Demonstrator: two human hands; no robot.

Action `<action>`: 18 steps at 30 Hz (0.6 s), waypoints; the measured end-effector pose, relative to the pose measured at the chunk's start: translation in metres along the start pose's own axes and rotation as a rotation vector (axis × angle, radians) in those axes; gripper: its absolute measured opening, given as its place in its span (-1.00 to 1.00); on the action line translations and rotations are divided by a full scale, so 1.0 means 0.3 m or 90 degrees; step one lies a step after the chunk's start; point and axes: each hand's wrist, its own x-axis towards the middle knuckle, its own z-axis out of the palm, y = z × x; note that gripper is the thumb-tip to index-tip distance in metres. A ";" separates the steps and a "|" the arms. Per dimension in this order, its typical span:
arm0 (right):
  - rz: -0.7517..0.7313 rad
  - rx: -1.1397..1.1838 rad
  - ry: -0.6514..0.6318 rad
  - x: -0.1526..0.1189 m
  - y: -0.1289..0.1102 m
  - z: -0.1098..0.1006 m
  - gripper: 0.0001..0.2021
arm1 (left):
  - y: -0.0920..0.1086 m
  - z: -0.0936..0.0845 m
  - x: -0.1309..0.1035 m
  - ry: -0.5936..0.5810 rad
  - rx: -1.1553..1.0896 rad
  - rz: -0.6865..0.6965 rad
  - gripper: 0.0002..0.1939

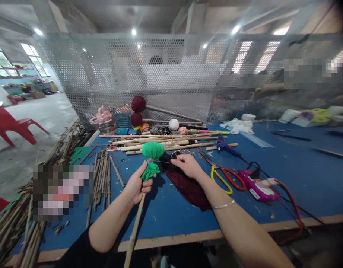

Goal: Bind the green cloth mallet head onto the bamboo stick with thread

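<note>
My left hand [140, 183] is closed around a wooden stick [136, 227] just below its head. That head is a ball covered in green cloth [153, 150], with the gathered cloth bunched between my fingers. To the right, my right hand [188, 165] pinches a thin thread [165, 161] that runs taut to the neck under the green ball. Beneath my right hand lies a dark maroon cloth [185, 186] on the blue table. Scissors [227, 178] with one yellow and one red handle rest right of that hand.
A blue glue gun [227, 148] and a magenta power strip [257, 186] with cords lie at the right. Bamboo sticks [160, 143] and maroon balls [138, 104] on sticks lie at the back. More twigs [102, 178] are on the left. A perforated metal screen [143, 70] stands behind.
</note>
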 end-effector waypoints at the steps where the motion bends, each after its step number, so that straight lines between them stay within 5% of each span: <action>1: -0.001 0.011 -0.007 -0.001 -0.003 0.002 -0.57 | 0.000 0.001 -0.001 -0.004 0.000 0.007 -0.63; 8: -0.009 -0.012 -0.033 -0.002 -0.003 0.027 -0.57 | 0.003 -0.006 -0.002 -0.010 -0.022 -0.062 -0.58; 18: -0.027 0.043 -0.099 -0.019 -0.033 0.059 -0.57 | 0.016 -0.020 -0.011 -0.170 -0.087 -0.111 -0.58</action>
